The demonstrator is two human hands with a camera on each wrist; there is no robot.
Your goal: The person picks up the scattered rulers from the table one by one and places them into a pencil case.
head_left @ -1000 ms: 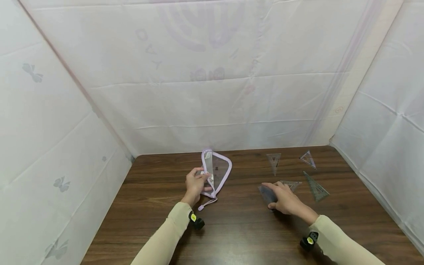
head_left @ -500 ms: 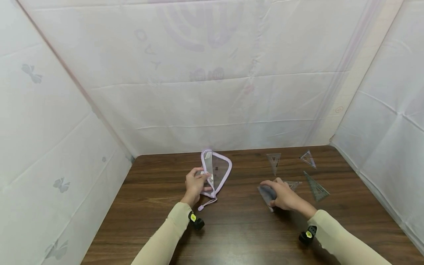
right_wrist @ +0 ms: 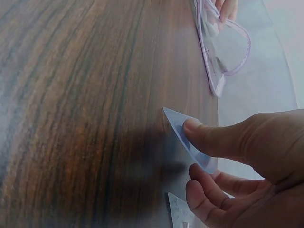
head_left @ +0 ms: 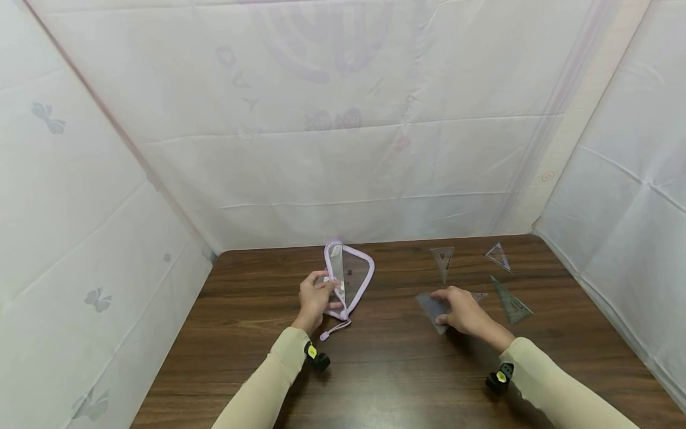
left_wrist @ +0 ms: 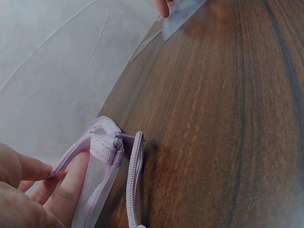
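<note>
Right hand [head_left: 465,312] pinching a clear triangle ruler [head_left: 433,306], thumb on top and fingers under, one edge lifted off the wooden table [head_left: 386,369]. Left hand [head_left: 316,296] gripping the near end of a clear pouch with lilac zipper trim [head_left: 349,275], fingers curled around its border, mouth probably held open, though hard to confirm. Pouch lying left of centre, well apart from the held ruler. Three more triangle rulers [head_left: 442,261] [head_left: 498,257] [head_left: 511,302] flat on the table, beyond and right of the right hand.

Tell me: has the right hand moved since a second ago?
Yes. The right hand lifted the set square and shifted slightly toward the table's far edge.
</note>
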